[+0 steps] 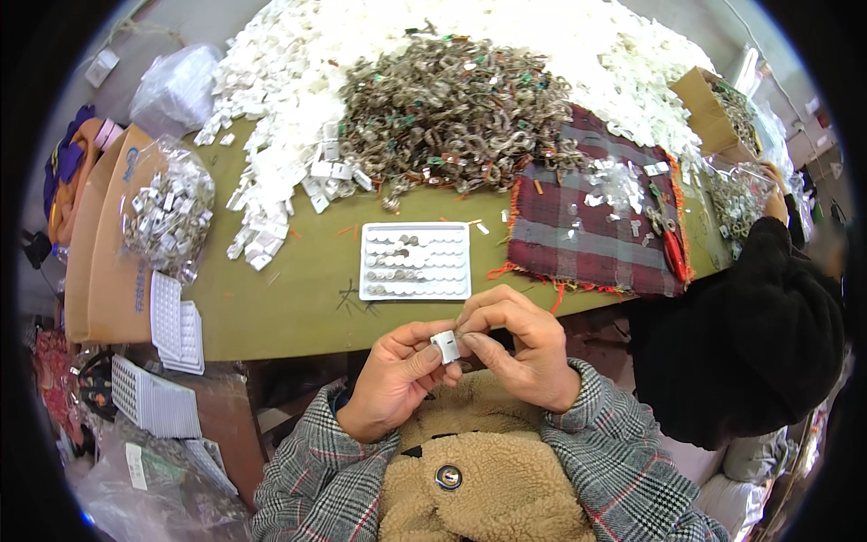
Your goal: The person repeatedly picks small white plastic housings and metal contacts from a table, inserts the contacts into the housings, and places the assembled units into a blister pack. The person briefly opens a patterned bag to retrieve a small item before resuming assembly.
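Here, the left hand [395, 378] pinches a small white plastic clip [445, 346] while the right hand [524, 345], fingertips closed, seemingly presses a metal piece in; seating squarely comes next.

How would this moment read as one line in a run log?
left hand: holds small white piece | right hand: pinches same piece | white tray: partly filled, on green table

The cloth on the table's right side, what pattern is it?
The cloth is dark red and grey plaid with orange frayed edges, seen in the head view.
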`<state>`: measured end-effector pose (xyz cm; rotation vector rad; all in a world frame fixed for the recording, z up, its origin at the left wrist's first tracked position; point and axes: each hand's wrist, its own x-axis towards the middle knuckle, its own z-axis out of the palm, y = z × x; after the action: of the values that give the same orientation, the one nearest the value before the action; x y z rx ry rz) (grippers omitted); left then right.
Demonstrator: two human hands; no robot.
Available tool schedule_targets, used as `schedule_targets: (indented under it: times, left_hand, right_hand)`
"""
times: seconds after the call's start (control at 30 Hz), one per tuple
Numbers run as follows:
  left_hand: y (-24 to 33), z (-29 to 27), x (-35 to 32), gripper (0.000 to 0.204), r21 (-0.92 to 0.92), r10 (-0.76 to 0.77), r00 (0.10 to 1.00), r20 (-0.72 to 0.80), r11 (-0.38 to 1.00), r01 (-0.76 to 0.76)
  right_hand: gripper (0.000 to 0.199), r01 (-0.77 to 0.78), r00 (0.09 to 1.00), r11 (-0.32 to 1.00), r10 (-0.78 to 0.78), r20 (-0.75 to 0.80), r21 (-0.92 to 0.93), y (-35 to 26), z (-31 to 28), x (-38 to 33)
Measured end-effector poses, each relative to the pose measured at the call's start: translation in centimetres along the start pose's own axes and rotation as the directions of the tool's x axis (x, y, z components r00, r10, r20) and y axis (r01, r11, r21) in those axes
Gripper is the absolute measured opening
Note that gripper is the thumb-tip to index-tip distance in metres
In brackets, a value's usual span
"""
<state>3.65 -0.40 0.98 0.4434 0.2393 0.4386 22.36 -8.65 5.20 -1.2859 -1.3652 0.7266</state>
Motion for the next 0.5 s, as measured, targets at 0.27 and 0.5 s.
schedule_targets:
  times: [0.27, 0.5]
  left_hand:
    - [0.2, -0.2, -1.1, 0.024, 0.034, 0.064, 0.995, -0.07, 0.997, -0.062]
    - [-0.4, -0.3, -1.2, 0.018, 0.232, 0.088, 0.986, -0.143, 0.971, -0.054]
  right_hand:
    - [0.012, 0.058, 0.998, 0.998, -0.058, 0.005, -0.01, 0.0, 2.1, 0.3]
    - [0.015, 0.222, 0.974, 0.966, -0.216, 0.062, -0.134, 1.1, 1.8, 0.0]
